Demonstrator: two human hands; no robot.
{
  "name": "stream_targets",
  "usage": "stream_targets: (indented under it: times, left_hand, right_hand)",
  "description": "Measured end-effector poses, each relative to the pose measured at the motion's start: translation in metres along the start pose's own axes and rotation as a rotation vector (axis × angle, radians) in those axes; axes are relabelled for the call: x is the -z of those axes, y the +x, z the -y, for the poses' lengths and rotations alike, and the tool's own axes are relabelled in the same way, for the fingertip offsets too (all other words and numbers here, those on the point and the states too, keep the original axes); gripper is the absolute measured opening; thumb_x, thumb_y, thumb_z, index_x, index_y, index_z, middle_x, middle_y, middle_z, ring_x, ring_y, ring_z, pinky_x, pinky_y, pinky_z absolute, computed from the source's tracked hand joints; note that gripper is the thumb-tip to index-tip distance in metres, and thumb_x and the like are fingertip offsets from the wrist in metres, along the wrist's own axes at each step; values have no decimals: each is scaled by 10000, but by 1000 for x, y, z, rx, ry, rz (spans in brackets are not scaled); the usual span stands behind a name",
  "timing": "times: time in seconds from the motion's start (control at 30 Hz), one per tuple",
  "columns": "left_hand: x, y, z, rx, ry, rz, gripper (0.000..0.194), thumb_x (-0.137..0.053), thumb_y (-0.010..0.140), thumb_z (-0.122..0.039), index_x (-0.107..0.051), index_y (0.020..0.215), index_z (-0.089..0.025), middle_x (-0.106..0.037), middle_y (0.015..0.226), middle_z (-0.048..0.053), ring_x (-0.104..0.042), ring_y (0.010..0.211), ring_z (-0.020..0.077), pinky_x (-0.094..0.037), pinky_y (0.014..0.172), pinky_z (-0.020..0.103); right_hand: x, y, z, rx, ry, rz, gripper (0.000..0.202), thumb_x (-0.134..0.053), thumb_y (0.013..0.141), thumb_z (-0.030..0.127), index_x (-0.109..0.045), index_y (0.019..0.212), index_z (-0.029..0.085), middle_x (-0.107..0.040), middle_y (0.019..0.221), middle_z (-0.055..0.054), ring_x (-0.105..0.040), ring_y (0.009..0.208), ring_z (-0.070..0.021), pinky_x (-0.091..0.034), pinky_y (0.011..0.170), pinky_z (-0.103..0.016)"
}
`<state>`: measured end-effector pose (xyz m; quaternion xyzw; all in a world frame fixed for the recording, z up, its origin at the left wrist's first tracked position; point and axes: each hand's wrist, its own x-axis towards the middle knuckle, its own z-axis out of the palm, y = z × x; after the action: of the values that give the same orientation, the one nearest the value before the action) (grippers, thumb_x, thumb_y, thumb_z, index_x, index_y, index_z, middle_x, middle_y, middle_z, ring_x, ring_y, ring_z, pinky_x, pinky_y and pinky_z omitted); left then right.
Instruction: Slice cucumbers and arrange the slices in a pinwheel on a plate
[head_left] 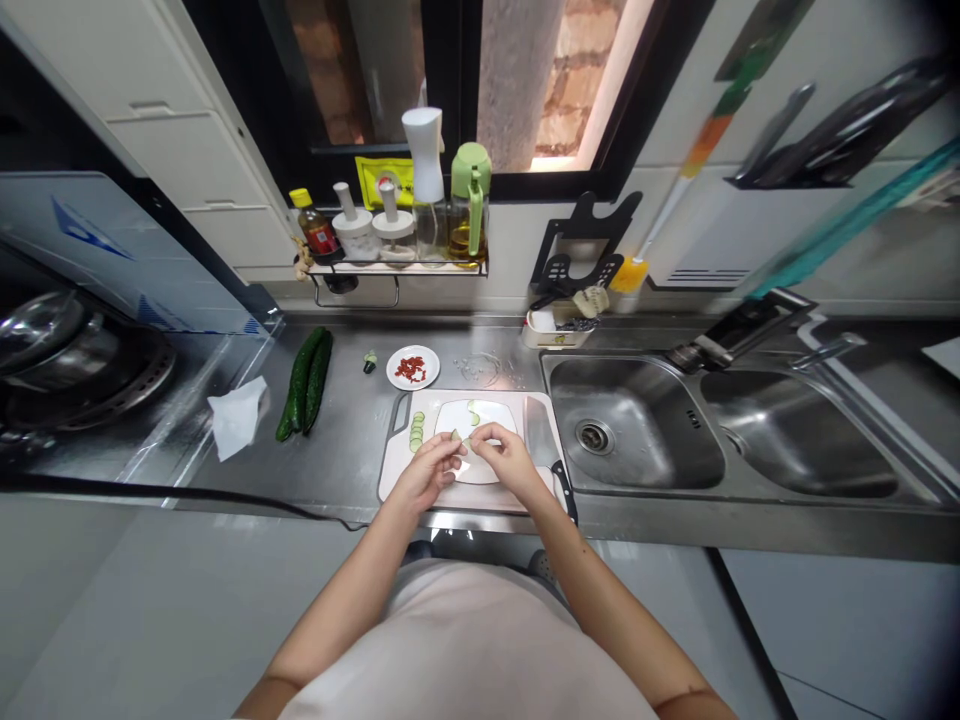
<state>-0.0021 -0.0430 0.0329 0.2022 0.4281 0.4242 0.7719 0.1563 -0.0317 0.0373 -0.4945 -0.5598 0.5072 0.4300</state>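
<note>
Over a white plate (491, 412) on the pale cutting board (397, 487), both hands meet. My left hand (433, 468) pinches a small piece of cucumber (455, 436). My right hand (504, 455) has its thumb and fingertips together at another small pale-green piece. On the plate's far side lie cucumber slices (473, 413). Left of the plate, a row of cucumber slices (417, 431) rests on the board. A knife (562, 487) with a black handle lies along the board's right side.
Two cucumbers (306, 385) and a white cloth or paper (237, 417) lie left. Behind the board is a dish of red pieces (413, 368). A double sink (637, 425) is right; a condiment rack (397, 268) hangs behind.
</note>
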Motion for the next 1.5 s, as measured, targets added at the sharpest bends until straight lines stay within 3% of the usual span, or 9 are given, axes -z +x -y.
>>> stream_targets:
  times: [0.4,0.7,0.9,1.27,1.5]
  left_hand:
    - [-5,4,4,-357,245,-204,361,-788,572,-327,-529,767,-168,-566,639,-41,-482,540,57,-296,475,178]
    - [-12,9,11,-499,273,-253,368,-747,628,-335,-504,861,-187,-507,595,-75,-455,522,53,-343,531,186]
    - [-12,18,19,-512,306,-253,422,-705,676,-334,-522,1028,-189,-532,659,-52,-489,573,68,-378,578,202]
    - [1,43,21,-537,362,-284,320,-737,643,-326,-555,859,-176,-535,671,-39,-486,598,78,-386,605,209]
    - [3,73,14,-579,460,-301,275,-744,618,-319,-580,783,-172,-562,676,-23,-502,608,89,-397,612,213]
  right_hand:
    - [-3,1,3,-89,75,23,118,-578,697,303,-578,661,191,-613,658,5,-567,668,-134,-451,663,-267]
    - [-6,-1,0,-224,162,21,214,-612,716,393,-542,731,191,-634,595,-3,-585,541,-123,-422,498,-217]
    - [-5,2,-8,-272,161,-3,288,-628,720,460,-535,762,191,-650,582,-13,-608,516,-130,-432,455,-204]
    - [14,28,-21,-174,40,11,298,-646,696,470,-533,726,195,-589,518,27,-543,452,-110,-442,466,-225]
    - [28,58,-31,-92,-65,41,203,-604,713,391,-553,712,195,-569,505,39,-520,453,-108,-429,483,-227]
